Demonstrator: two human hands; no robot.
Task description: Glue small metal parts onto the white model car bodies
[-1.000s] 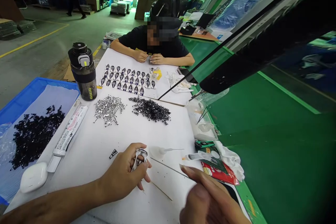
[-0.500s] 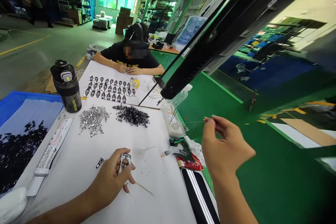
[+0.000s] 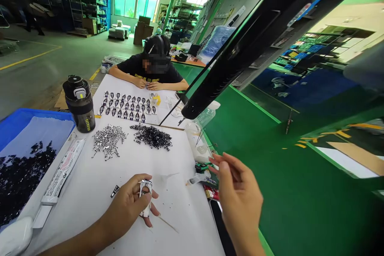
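Note:
My left hand [image 3: 124, 204] is closed on a small shiny silver metal part [image 3: 146, 186], its thumb pressed across the front. A thin wooden stick [image 3: 168, 224] juts out past the fingers of that hand, over the white tabletop. To the right, my right hand [image 3: 240, 196] has thumb and fingers drawn together near the table's right edge. Something small and pale shows at those fingertips, too indistinct to name. Beside my left hand lies a single black clip-like piece [image 3: 115, 191]. A pile of silver pieces [image 3: 109, 141] and a pile of black pieces [image 3: 152, 137] sit farther back.
A dark bottle [image 3: 79, 104] and a blue bin [image 3: 64, 114] of black pieces stand left, by a white tube [image 3: 63, 172]. A black lamp arm [image 3: 228, 64] slants overhead. Opposite, a co-worker [image 3: 156, 64] leans over rows of small labelled pieces [image 3: 127, 108].
My right hand has come left and down, from over the green floor towards the table. A fine strand seen at its fingertips no longer shows. My left hand keeps its hold.

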